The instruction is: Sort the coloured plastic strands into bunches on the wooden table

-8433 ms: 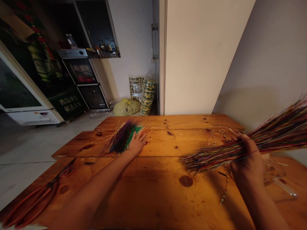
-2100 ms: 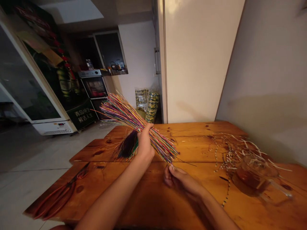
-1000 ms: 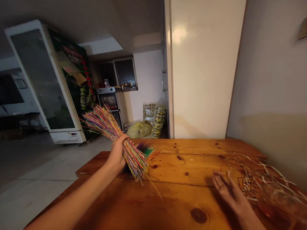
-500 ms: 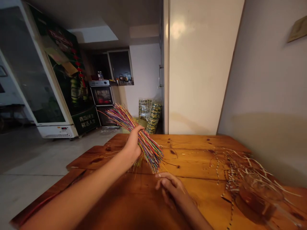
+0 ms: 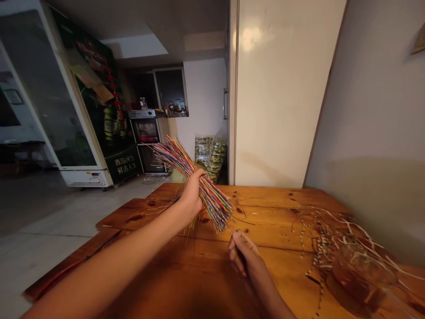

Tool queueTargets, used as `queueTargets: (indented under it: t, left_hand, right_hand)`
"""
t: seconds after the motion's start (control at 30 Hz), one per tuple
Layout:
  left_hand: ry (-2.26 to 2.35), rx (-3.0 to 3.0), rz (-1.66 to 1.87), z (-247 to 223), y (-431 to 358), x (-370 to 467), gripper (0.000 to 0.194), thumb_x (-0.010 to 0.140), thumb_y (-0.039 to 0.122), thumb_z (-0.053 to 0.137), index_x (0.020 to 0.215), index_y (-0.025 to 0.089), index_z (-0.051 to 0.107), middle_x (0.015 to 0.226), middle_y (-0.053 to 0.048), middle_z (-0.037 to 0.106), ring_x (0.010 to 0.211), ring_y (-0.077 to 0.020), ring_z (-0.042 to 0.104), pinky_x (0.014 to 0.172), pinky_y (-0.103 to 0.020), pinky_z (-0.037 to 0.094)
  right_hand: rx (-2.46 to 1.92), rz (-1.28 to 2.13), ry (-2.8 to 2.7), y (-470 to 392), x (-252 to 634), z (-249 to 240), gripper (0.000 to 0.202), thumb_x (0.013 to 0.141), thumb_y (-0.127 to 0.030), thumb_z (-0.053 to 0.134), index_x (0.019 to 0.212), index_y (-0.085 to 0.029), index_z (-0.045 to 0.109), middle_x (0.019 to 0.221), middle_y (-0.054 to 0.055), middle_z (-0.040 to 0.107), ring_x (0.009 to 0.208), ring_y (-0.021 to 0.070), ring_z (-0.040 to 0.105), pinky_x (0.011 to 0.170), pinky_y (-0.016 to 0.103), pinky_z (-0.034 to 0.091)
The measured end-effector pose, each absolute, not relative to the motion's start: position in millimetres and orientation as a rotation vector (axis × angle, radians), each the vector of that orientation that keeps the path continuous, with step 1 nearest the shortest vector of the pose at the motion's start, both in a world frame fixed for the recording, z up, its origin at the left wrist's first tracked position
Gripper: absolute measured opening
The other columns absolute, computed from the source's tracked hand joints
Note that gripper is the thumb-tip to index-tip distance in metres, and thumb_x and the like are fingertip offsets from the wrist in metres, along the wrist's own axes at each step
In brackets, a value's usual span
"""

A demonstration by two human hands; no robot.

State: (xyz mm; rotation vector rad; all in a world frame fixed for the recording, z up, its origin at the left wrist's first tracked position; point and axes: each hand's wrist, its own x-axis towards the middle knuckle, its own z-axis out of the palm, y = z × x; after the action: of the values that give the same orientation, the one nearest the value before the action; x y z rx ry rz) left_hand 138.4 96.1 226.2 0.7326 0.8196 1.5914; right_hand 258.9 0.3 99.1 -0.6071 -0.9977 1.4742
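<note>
A thick bundle of thin multicoloured wires point(image 5: 215, 199) slants over the wooden table, its upper end fanning out to the left. My left hand point(image 5: 193, 190) is wrapped around the bundle's middle, thumb on top. Just below the bundle's lower right end is my right hand point(image 5: 244, 250), closed, with thumb and forefinger pinched together. A thin pale strand seems to run from the wire ends to those fingertips. My other right fingers are curled under, and what they may hold is hidden.
More loose wires lie on the wooden table point(image 5: 212, 257) behind the left wrist. To the right are a clear glass vessel of brown liquid point(image 5: 361, 274) and a tangle of pale and dark-speckled strands point(image 5: 320, 243). A tall white cabinet point(image 5: 282, 97) stands beyond the table.
My right hand has gone from loosely spread fingers to a pinch by the bundle's lower end. The view has shifted slightly; the left hand keeps its hold on the bundle.
</note>
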Motion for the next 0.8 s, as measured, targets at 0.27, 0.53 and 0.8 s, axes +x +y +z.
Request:
queueTargets:
  t: [0.27,0.53,0.8]
  left_hand:
    - [0.799,0.66,1.786,237,111,120,0.017,0.06,0.016,0.057,0.06,0.02,0.041,0.045,0.007,0.045,0.039,-0.0081,0.046,0.045,-0.02,0.041]
    - [0.878,0.669,1.825,245,101,85,0.015,0.061,0.015,0.055,0.061,0.02,0.041,0.045,0.007,0.045,0.039,-0.0101,0.047,0.044,-0.021,0.042]
    - [0.996,0.754,1.807,239,75,55,0.015,0.066,0.011,0.054,0.061,0.021,0.044,0.044,0.004,0.046,0.04,-0.0116,0.047,0.042,-0.022,0.042]
  right_hand:
    - [-0.714,1.241,-0.852,18,323,68,0.031,0.08,-0.043,0.062,0.067,-0.015,0.055,0.049,-0.007,0.047,0.034,-0.0006,0.021,0.034,0.014,0.015]
    - [-0.683,0.827,-0.551,57,429,56,0.024,0.069,-0.033,0.07,0.066,-0.017,0.053,0.055,-0.007,0.046,0.038,0.0012,0.028,0.032,0.015,0.019]
    - [-0.693,0.726,-0.506,70,444,57,0.018,0.075,-0.034,0.065,0.075,-0.019,0.055,0.067,-0.004,0.052,0.045,0.0028,0.037,0.036,0.017,0.024]
